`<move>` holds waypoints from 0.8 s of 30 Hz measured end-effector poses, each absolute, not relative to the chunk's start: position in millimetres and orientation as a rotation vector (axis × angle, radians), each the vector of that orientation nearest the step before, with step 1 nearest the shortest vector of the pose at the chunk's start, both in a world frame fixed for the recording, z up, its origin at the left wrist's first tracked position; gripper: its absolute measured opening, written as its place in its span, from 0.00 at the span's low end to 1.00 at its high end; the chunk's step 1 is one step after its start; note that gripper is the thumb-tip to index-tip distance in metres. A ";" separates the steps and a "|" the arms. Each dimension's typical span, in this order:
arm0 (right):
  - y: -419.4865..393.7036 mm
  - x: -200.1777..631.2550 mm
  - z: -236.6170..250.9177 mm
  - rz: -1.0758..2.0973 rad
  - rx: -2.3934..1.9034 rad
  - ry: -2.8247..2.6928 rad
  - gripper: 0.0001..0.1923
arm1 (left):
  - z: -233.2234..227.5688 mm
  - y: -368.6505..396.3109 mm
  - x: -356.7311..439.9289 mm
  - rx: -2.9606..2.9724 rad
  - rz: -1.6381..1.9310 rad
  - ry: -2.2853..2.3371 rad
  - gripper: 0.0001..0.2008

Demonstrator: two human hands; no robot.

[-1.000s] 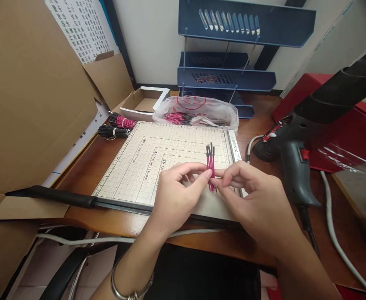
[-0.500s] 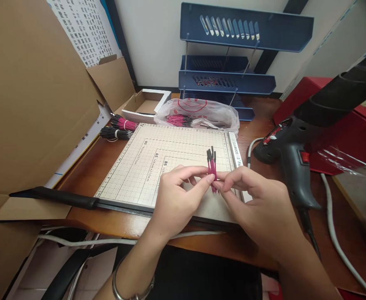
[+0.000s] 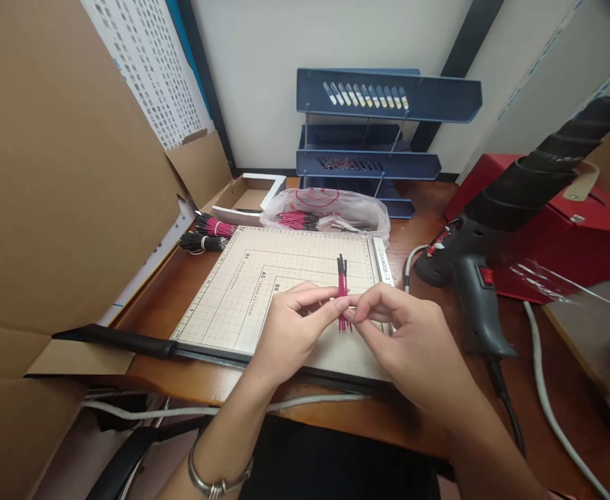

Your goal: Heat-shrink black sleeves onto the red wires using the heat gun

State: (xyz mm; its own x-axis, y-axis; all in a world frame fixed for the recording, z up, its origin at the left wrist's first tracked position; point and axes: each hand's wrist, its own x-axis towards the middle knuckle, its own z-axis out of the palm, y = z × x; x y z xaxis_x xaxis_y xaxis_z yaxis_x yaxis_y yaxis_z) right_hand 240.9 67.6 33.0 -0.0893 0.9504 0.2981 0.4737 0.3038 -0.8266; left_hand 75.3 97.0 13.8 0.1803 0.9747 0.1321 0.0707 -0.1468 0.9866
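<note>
Hands drawn slightly nearer body; left hand (image 3: pixel 289 326) and right hand (image 3: pixel 409 340) both pinch-grip upright pink wires (image 3: pixel 342 292) over cutting board (image 3: pixel 242 292)

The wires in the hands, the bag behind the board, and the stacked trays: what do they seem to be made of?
Wires: thin pink strands with black tips, probably plastic insulation and sleeves; any metal core is hidden. Both the left hand and right hand pinch them.
Bag: thin clear plastic film, crinkled, glossy, red print.
Trays: blue, matte, slotted, likely moulded plastic on thin metal rods.
</note>
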 end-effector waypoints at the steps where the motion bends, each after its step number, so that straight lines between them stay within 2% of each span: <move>1: 69.7 239.9 34.6 0.730 -1.275 -1.692 0.06 | 16.7 98.9 74.8 1.459 1.107 1.050 0.05; 5: 81.1 234.7 39.5 0.860 -1.177 -1.580 0.06 | 26.1 104.4 77.1 1.433 1.132 1.021 0.08; 8: 90.4 235.1 42.4 0.844 -1.202 -1.520 0.08 | 32.5 117.2 78.3 1.521 1.209 1.107 0.09; 12: 95.3 250.2 46.5 0.705 -1.264 -1.402 0.12 | 47.5 170.6 69.1 1.865 1.136 1.317 0.14; 14: 93.7 260.0 48.6 0.685 -1.237 -1.331 0.14 | 54.6 211.1 62.4 1.979 1.075 1.398 0.12; 18: 87.4 272.1 54.3 0.613 -1.213 -1.304 0.13 | 55.9 288.4 54.9 2.265 0.770 1.526 0.05; 24: 82.0 282.9 61.2 0.478 -1.204 -1.321 0.09 | 37.3 341.8 50.5 2.528 0.220 1.582 0.13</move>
State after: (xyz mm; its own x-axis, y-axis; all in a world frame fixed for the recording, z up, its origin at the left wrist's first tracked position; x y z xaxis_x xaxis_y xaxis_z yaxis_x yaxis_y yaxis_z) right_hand 282.9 82.0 61.2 0.2647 0.8410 0.4718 0.3444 0.3746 -0.8609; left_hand 50.5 341.8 37.3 0.4330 0.9003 0.0439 0.8782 -0.4324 0.2045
